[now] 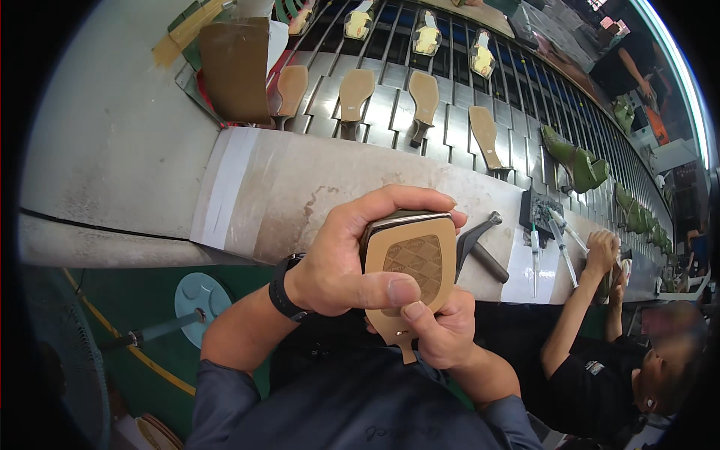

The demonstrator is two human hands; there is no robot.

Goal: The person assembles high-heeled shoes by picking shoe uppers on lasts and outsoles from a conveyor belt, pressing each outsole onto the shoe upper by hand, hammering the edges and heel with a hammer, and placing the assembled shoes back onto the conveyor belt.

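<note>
I hold a tan shoe sole (pixel 415 264) with a diamond-patterned tread panel up in front of me, its narrow heel end pointing down. My left hand (pixel 346 259) wraps over its top and left side, thumb pressed across the lower tread. My right hand (pixel 441 328) grips the narrow heel end from below, thumb tip touching the left thumb. A black band sits on my left wrist.
A hammer (pixel 476 249) lies on the pale bench ledge (pixel 277 195) just behind the sole. Beyond, a slatted conveyor (pixel 450 124) carries tan heeled soles (pixel 355 96) and green shoes (pixel 576 159). A seated person (pixel 600 367) works at right beside several pens (pixel 551 244).
</note>
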